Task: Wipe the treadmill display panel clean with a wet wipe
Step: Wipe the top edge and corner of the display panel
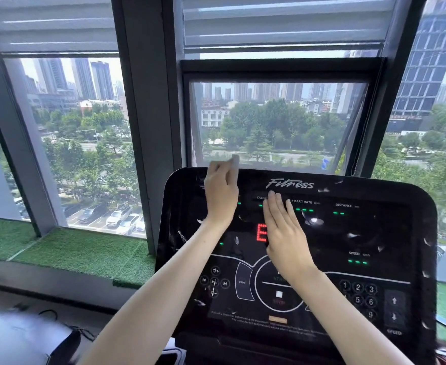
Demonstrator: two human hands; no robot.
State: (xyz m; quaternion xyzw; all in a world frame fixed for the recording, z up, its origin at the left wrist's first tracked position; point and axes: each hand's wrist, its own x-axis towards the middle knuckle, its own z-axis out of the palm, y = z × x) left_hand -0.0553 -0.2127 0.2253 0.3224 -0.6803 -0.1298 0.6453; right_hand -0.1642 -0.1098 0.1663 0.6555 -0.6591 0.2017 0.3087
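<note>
1. One pale wet wipe — blurred — sits at the top edge of the panel, toward its upper left. Its long axis runs up the frame, and the left hand pinches it with curled fingers.
2. One black treadmill display panel fills the lower centre and right of the frame. It reads "Fitness", "HEART RATE", "DISTANCE", "SPEED", "PROG", a red "E" and number keys.
3. The right hand lies flat on the panel's middle — fingers straight, pressed together.
4. A green turf sill lies at lower left.
</note>
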